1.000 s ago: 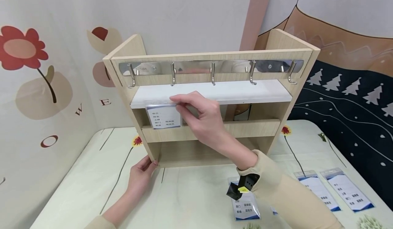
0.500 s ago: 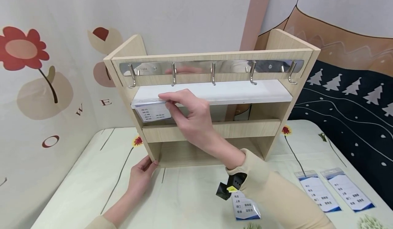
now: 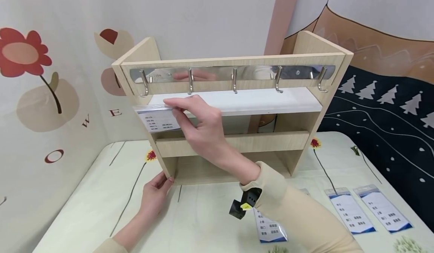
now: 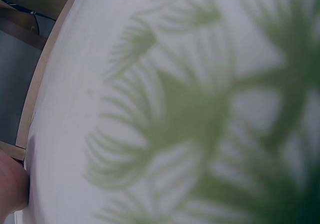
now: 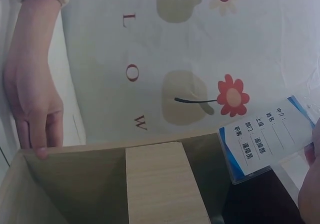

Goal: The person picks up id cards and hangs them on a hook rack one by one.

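My right hand [image 3: 203, 132] pinches the upper right corner of a clear-sleeved name badge [image 3: 157, 120], thumb below and index finger on top. The badge hangs in front of the left side of a small wooden shelf [image 3: 234, 143], a little below the leftmost hook [image 3: 144, 83]. In the right wrist view, the badge [image 5: 267, 139] shows its printed lines and blue corners. My left hand [image 3: 154, 198] grips the shelf's lower left corner, its thumb on the front edge of the side panel. Only a bit of a hand [image 4: 12, 184] shows in the left wrist view.
A metal strip [image 3: 244, 72] with several hooks runs along the shelf's top front board. More badges lie on the patterned cloth: one [image 3: 271, 226] in front of the shelf, partly under my right arm, and two [image 3: 350, 211] at the right. A printed curtain [image 3: 210, 19] hangs behind.
My right hand has carried the badge leftward and slightly up, from over the shelf's middle board to beneath the leftmost hook. The left hand stays at the shelf's lower corner.
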